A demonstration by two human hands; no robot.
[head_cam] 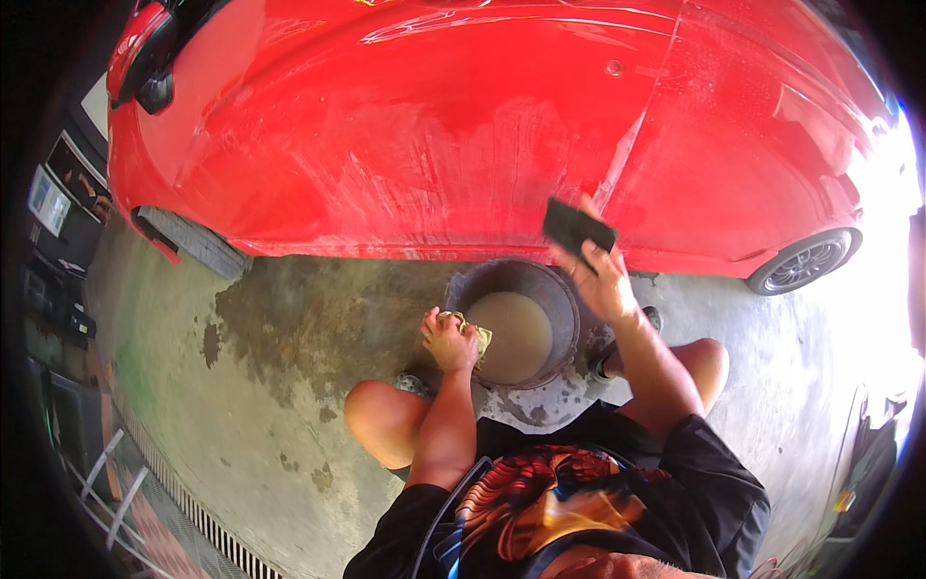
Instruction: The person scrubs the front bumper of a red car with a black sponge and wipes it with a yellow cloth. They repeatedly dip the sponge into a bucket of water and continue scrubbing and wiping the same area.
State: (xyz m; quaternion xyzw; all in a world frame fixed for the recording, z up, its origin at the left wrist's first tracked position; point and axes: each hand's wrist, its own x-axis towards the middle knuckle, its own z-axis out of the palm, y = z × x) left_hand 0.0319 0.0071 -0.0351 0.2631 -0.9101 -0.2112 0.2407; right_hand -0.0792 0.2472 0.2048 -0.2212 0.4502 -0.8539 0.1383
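Observation:
My left hand grips a crumpled yellowish cloth at the left rim of a dark round bucket. Cloudy greyish water fills part of the bucket. My right hand, slightly blurred, holds a dark rectangular block above the bucket's right side, in front of the lower body of a red car. Whitish streaks and smears mark the car's lower side panel. The block's exact kind cannot be told.
The car's front wheel lies at the left and its rear wheel at the right. Wet patches darken the concrete floor. A slotted drain grate runs along the lower left. My knees flank the bucket.

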